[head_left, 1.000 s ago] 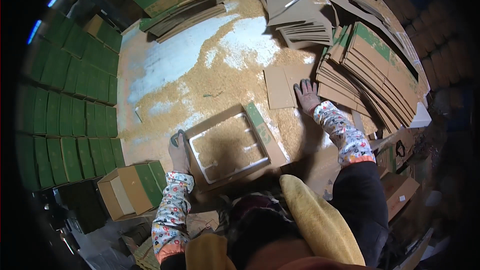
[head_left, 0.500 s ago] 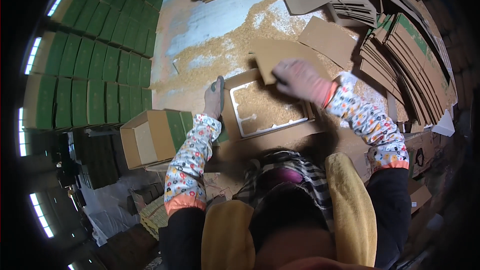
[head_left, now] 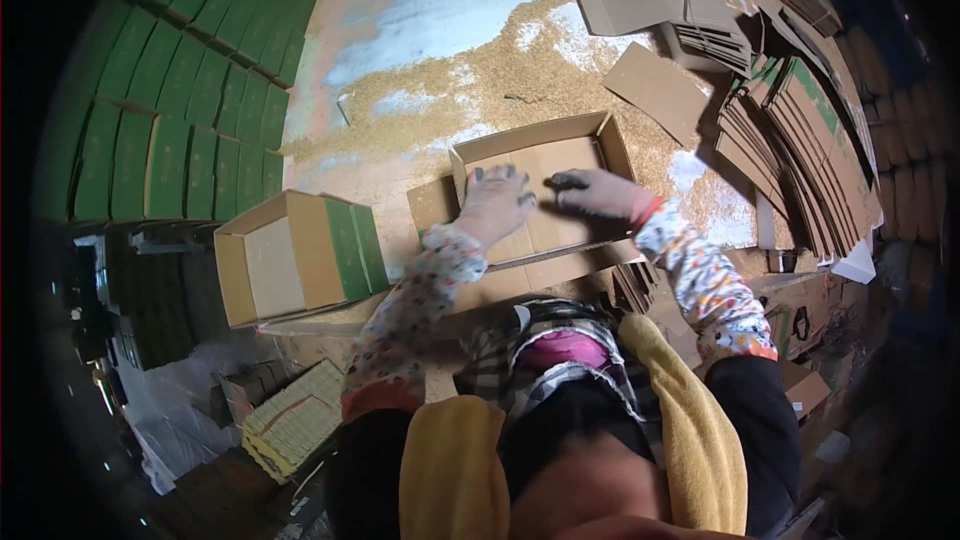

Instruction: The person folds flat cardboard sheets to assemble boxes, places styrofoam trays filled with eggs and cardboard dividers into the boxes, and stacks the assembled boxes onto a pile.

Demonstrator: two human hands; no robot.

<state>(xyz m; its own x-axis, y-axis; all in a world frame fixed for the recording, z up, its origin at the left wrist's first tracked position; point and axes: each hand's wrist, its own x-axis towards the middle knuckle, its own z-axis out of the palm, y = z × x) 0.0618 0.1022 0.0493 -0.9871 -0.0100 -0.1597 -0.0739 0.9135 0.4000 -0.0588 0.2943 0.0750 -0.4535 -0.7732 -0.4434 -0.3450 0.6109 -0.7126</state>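
Observation:
A shallow brown cardboard box [head_left: 615,155], without a lid, sits in front of me at the near side of the table. A flat cardboard sheet [head_left: 545,225] lies inside it and covers its bottom. My left hand [head_left: 497,202], in a grey-tipped glove, rests over the left part of the sheet with its fingers spread. From the right, my right hand [head_left: 605,193] reaches in over the sheet, its dark-tipped fingers pointing left and slightly bent apart. Neither hand grips anything visible. Patterned sleeves cover both my forearms.
A tilted box with green side [head_left: 300,255] stands at the table's left edge. Behind it rises a wall of stacked green boxes [head_left: 180,155]. Flattened cartons [head_left: 800,155] lean at the right, beside a loose cardboard piece [head_left: 655,90]. Sawdust [head_left: 560,70] covers much of the table.
The cardboard sheet that my right hand held above the box now lies inside it, covering the sawdust seen through before. My left hand has moved from the box's left wall to its inside.

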